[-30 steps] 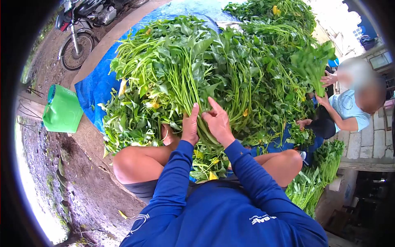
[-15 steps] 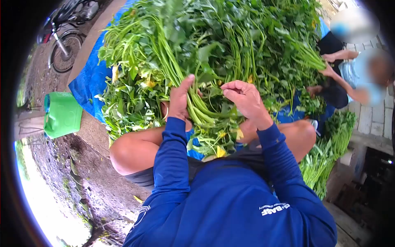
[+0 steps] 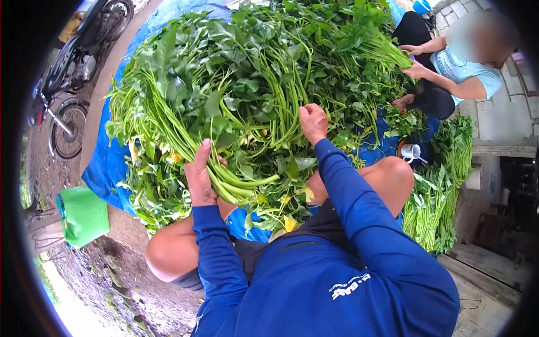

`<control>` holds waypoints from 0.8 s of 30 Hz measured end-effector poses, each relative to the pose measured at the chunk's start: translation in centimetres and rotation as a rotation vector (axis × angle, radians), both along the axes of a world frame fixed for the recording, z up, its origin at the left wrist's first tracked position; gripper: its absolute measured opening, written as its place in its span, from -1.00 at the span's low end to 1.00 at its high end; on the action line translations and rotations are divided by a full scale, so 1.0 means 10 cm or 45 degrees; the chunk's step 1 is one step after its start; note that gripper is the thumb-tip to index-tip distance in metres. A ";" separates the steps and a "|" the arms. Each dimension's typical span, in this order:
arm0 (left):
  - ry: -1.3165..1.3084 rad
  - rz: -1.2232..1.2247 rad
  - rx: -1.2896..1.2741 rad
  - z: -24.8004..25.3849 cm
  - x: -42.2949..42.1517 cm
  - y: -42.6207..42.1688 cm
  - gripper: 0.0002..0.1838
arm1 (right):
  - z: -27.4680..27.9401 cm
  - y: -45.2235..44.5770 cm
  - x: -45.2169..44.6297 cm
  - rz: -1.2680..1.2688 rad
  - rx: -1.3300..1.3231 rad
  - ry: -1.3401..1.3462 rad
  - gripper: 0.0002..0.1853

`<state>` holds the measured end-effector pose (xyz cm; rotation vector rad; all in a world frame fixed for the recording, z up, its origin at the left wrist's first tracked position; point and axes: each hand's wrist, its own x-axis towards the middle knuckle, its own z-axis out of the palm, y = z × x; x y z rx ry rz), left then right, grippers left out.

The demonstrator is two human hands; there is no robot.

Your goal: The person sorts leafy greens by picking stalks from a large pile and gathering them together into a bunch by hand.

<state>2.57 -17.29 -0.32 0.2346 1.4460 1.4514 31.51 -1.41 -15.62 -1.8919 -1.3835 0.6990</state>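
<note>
My left hand (image 3: 201, 177) is closed around a bunch of water spinach (image 3: 174, 126), thumb up along the stems. The leafy tops lean away to the upper left, and the cut stem ends point right, over my lap. To the right, my right hand (image 3: 314, 121) reaches into the large heap of water spinach (image 3: 241, 84), its fingers curled and closed at a stem. The fingertips are partly hidden among the greens. Some yellowed leaves (image 3: 290, 224) lie near my crossed legs.
A blue tarp (image 3: 106, 180) lies under the heap. At right, a co-worker (image 3: 466, 70) grips another bunch. Near my right knee stand a white mug (image 3: 411, 151) and stacked bundles (image 3: 429, 216). A green container (image 3: 84, 216) and a motorcycle (image 3: 73, 84) are at left.
My right hand has moved away from the held bunch, forward into the heap, and its fingers have closed. My left hand still holds the bunch. The view has shifted.
</note>
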 end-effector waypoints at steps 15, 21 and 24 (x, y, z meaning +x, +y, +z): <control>0.012 -0.052 -0.001 -0.05 0.07 0.08 -0.60 | 1.81 0.16 0.29 0.313 -0.226 1.362 -0.74; -0.030 -0.059 0.024 -0.02 0.06 0.07 -0.66 | 2.84 -0.50 0.48 0.390 -0.148 0.942 -0.69; -0.027 -0.064 0.023 0.03 0.07 0.08 -0.70 | 2.76 -0.65 0.57 0.577 -0.156 1.030 -0.69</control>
